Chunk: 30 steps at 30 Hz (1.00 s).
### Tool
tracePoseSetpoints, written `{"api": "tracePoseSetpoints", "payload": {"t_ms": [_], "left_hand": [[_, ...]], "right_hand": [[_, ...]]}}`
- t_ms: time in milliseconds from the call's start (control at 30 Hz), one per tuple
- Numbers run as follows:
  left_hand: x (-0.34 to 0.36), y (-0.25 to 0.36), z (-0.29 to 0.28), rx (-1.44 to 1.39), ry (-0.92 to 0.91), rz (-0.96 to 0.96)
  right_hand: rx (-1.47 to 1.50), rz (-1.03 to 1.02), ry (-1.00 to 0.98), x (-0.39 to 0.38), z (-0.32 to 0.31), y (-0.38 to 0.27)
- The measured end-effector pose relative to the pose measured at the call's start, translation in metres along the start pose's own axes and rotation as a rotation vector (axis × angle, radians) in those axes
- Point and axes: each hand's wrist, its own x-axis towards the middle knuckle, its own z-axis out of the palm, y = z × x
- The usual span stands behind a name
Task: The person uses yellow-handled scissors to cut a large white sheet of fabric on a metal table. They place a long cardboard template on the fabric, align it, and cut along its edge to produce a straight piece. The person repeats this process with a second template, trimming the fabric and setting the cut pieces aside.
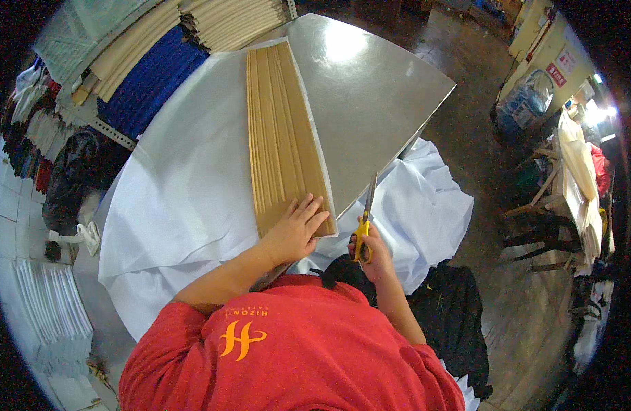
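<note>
My left hand lies with fingers spread on the near end of a long tan cardboard-like strip, pressing it to the table. Lengthwise creases run along the strip. Beneath it, white fabric covers the left part of the table, and a thin white edge shows along the strip's right side. My right hand grips yellow-handled scissors just right of the strip's near end, by the table's edge. Their blades point away from me; whether they are parted is too small to tell.
The metal table top is bare at the far right. Loose white fabric hangs past its right edge, above black cloth. Folded blue cloth and cream stacks stand at the far left. Folded white cloths lie lower left.
</note>
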Motion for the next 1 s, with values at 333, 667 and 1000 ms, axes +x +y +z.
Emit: {"api": "tracePoseSetpoints", "payload": {"t_ms": [333, 667, 1000], "left_hand": [[-0.001, -0.061, -0.016, -0.11, 0.487, -0.4], [-0.017, -0.139, 0.007, -0.031, 0.427, -0.671], [-0.022, -0.142, 0.007, -0.125, 0.52, -0.595]], "right_hand": [[-0.26, -0.155, 0.027, 0.013, 0.03, -0.004], [-0.104, -0.106, 0.037, 0.018, 0.026, -0.008], [-0.035, -0.106, 0.105, 0.002, -0.004, -0.007]]}}
